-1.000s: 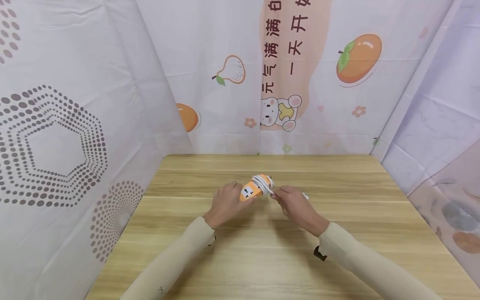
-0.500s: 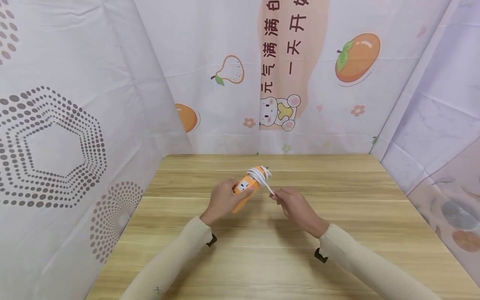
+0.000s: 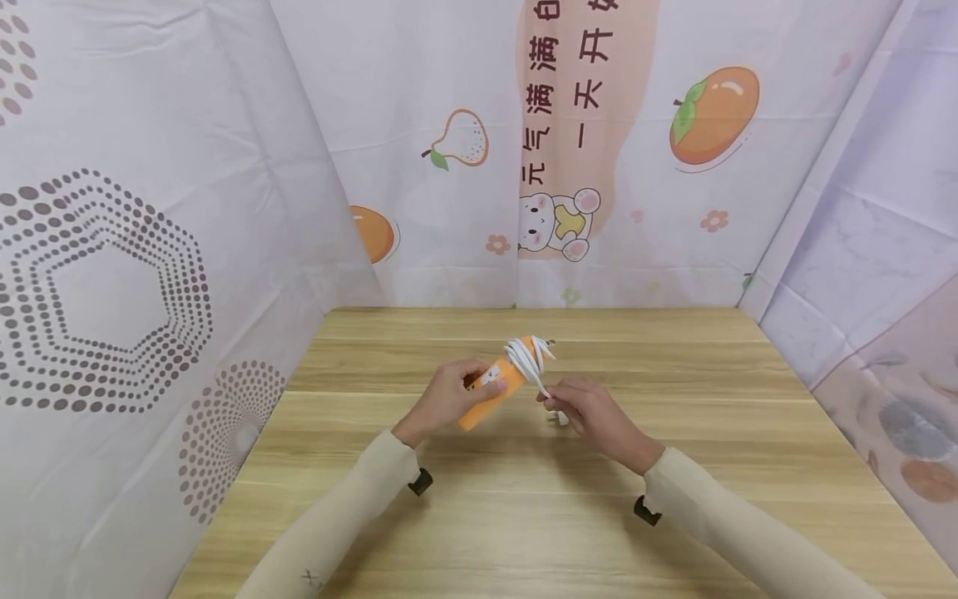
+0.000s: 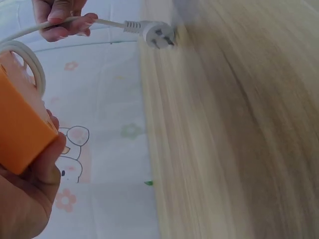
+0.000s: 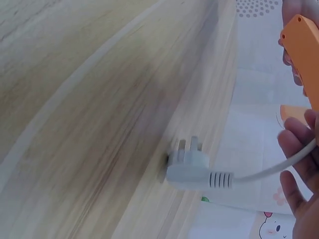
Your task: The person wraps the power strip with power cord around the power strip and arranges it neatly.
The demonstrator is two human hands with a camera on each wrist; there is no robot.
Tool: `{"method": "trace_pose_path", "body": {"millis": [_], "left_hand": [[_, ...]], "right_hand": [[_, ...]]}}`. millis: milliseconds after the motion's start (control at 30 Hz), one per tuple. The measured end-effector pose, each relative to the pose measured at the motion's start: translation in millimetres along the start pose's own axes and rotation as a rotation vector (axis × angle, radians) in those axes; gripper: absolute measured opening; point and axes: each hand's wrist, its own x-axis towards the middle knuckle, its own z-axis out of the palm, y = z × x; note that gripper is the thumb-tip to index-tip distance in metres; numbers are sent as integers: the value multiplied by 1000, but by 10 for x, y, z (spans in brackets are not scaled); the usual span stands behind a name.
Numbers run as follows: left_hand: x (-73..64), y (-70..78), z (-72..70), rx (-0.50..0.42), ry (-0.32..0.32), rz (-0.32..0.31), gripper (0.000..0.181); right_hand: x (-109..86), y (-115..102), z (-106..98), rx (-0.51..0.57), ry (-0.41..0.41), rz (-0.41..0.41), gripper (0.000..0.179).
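Note:
An orange power strip (image 3: 506,384) with white socket faces is held tilted above the table by my left hand (image 3: 447,394), thumb across its near side. White cord (image 3: 524,358) is wound in several loops around its far end. My right hand (image 3: 596,418) pinches the cord where it leaves the loops. Past those fingers hangs the short free end with a white plug (image 5: 188,168), its metal prongs showing in the right wrist view. In the left wrist view the plug (image 4: 157,35) dangles beyond the right fingers.
A wood-grain table (image 3: 479,516) lies beneath both hands. Printed white curtains (image 3: 449,233) stand behind it and along both sides. Dark bands (image 3: 422,482) circle the wrists.
The power strip has risen from near the tabletop and tilted, its near end swinging toward me. The right hand keeps the cord pinched; the plug now shows beneath it.

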Motion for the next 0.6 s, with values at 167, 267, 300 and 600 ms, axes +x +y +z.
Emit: {"method": "trace_pose_path", "body": {"millis": [167, 267, 300, 600], "left_hand": [[-27, -30, -38, -39, -61, 38, 30], [-37, -45, -73, -51, -114, 76, 30], [-40, -48, -84, -59, -137, 88, 29], [-38, 41, -126, -12, -410, 274, 25]], "right_hand": [[22, 4, -18, 35, -40, -17, 17], [38, 25, -55, 63, -106, -19, 16], [39, 36, -68, 68, -133, -19, 16], [58, 132, -159, 38, -280, -26, 23]]}}
